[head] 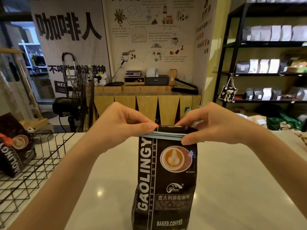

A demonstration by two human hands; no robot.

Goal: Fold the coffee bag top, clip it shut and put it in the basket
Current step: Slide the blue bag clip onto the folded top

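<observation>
A tall black coffee bag [166, 176] stands upright on the white counter [232, 180] in front of me. Its top is folded down, and a long pale blue clip [166, 135] lies across the fold. My left hand [119, 125] pinches the clip's left end between thumb and fingers. My right hand [211, 125] pinches the right end, thumb on the front. A black wire basket [36, 163] sits at the left edge of the counter, well apart from both hands.
Inside the basket leans another black coffee bag [15, 146] with an orange clip on top. Behind the counter stand a black fan [78, 103], a wooden counter [146, 103] and shelves [265, 63] of bags at the right.
</observation>
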